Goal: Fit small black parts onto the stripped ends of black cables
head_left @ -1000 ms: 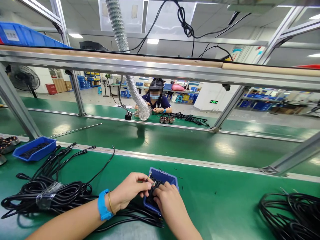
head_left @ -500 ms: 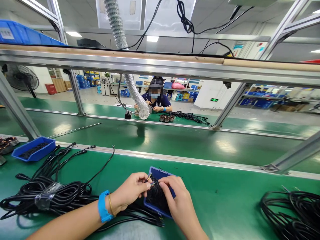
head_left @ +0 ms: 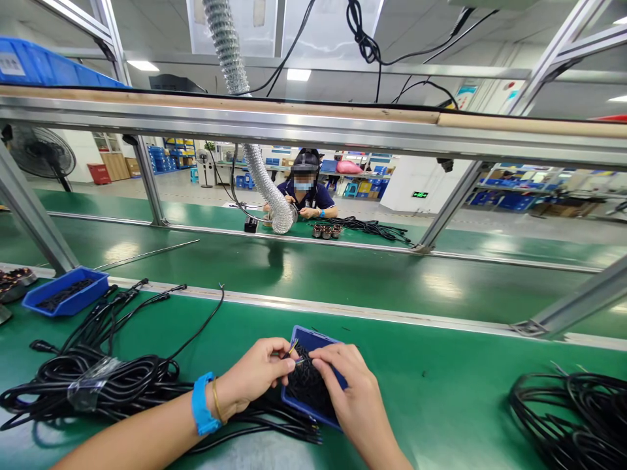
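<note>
My left hand (head_left: 269,369) pinches the end of a black cable, whose thin coloured wires (head_left: 294,349) stick out past the fingertips. Close by on the right, my right hand (head_left: 345,378) has its thumb and forefinger pressed together at those wires; whatever sits between them is too small to make out. Both hands hover over a blue bin (head_left: 313,336) filled with small black pieces (head_left: 308,388). Below my left wrist lie several black cables (head_left: 284,421) with stripped, coloured ends. A coiled bundle of black cable (head_left: 132,385), bound with clear wrap, rests to the left.
Another blue bin (head_left: 68,294) of black pieces stands at the far left, beside copper-wound parts (head_left: 17,281). More coiled black cable (head_left: 578,418) lies at the right. A metal frame (head_left: 294,124) crosses ahead; beyond it a co-worker (head_left: 306,189) sits behind a flexible duct (head_left: 267,183).
My right hand has shifted very slightly at the wire ends. My left hand keeps its place with the cable.
</note>
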`<state>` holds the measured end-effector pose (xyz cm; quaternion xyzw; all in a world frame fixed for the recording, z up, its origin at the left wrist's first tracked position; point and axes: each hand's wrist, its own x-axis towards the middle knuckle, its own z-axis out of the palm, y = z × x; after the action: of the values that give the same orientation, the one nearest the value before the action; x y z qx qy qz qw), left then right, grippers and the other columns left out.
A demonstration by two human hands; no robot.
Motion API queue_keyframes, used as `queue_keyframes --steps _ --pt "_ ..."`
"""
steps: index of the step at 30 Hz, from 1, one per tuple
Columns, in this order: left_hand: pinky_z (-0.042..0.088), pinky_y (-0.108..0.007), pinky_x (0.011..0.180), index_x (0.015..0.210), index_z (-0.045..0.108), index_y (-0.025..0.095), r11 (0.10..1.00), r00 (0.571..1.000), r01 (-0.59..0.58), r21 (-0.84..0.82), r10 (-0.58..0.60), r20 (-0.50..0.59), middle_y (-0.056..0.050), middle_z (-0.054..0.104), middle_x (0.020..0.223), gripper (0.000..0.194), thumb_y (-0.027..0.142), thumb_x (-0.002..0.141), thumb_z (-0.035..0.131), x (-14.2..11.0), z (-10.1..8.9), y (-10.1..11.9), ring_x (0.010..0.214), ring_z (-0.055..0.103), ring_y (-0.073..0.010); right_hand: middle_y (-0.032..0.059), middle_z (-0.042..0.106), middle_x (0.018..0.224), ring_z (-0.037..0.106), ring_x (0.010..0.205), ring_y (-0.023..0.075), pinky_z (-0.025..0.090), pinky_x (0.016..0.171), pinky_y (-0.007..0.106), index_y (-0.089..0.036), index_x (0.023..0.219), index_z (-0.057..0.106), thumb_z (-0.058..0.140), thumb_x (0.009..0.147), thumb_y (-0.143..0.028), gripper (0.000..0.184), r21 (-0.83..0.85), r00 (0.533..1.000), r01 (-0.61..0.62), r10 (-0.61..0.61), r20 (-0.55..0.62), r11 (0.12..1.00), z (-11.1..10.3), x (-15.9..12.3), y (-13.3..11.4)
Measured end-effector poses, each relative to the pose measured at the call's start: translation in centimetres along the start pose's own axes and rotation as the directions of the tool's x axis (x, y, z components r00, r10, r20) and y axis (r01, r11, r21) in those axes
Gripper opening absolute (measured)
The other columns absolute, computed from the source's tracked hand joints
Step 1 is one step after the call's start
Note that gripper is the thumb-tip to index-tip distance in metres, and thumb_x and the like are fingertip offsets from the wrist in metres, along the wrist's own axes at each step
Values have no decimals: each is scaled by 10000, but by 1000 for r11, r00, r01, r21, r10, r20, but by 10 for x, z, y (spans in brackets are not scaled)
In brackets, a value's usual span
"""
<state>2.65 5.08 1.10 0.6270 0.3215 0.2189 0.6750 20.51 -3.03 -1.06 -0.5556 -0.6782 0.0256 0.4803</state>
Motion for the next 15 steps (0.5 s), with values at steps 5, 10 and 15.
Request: queue_keyframes --steps 5,10,15 --pt "346 -244 556 820 582 162 1000 1000 -23 5 23 7 45 509 643 256 377 708 662 1 -1 -3 561 474 -99 67 710 918 631 899 241 531 807 374 -254 967 722 535 980 -260 187 -25 996 -38 40 82 999 0 -2 2" --pt "380 -261 586 834 623 135 1000 999 -21 -6 20 -44 24 545 659 303 398 699 686 1 1 -3 572 486 -108 54 692 881 611 848 229 513 773 368 -236 928 685 506 987 -243 189 -76 989 -32 43 143 997 6 -4 -3" --pt "390 -265 580 796 631 129 999 997 -31 16 32 -71 14 564 645 307 407 690 709 1 2 -1 568 497 -116 56 675 874 591 829 229 492 750 367 -219 928 655 471 1004 -238 200 -101 988 -26 41 147 995 17 -7 -3"
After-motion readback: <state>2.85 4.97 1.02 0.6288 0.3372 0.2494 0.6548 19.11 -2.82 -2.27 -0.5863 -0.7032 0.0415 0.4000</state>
